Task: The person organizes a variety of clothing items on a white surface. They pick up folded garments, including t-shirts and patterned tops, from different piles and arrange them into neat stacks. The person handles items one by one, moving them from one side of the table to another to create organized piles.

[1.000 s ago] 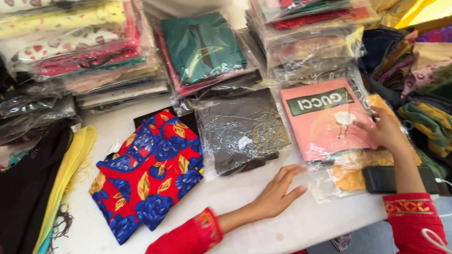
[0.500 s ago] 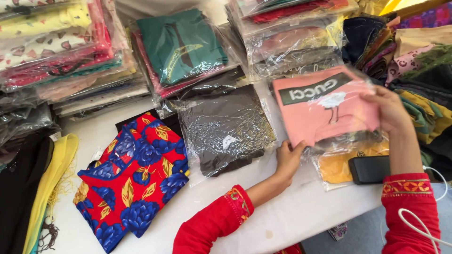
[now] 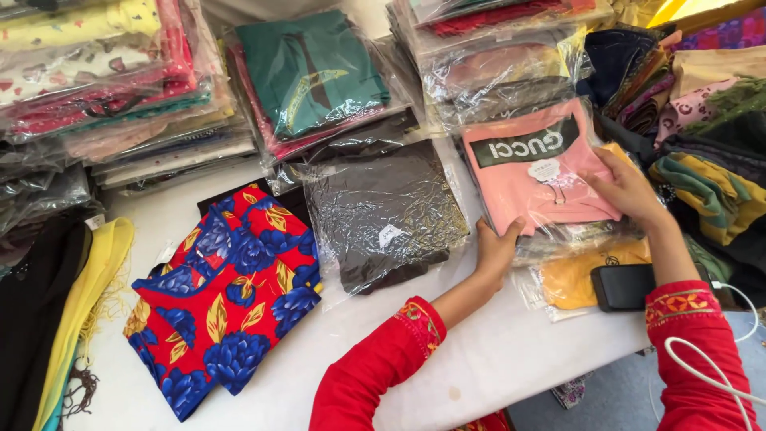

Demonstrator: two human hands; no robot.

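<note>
A pink folded garment in a clear plastic bag (image 3: pixel 536 172) is held up off the white table (image 3: pixel 495 359). My left hand (image 3: pixel 495 249) grips its near left corner and my right hand (image 3: pixel 626 190) holds its right edge. Both my sleeves are red with embroidered cuffs. Under the pink package lies a yellow bagged garment (image 3: pixel 576 279). Just left of my left hand rests a dark brown garment in crinkled clear plastic (image 3: pixel 381 209).
A red and blue floral cloth (image 3: pixel 227 291) lies unbagged at the left. Stacks of bagged garments (image 3: pixel 120 88) line the back, topped by a green one (image 3: pixel 313 72). Loose folded fabrics (image 3: pixel 702 120) pile at the right. A black phone (image 3: pixel 626 286) with a white cable (image 3: pixel 702 363) sits near my right wrist.
My left hand moved from flat on the table up to the pink package's corner. Both hands have lifted the package off the yellow one and shifted it toward the back.
</note>
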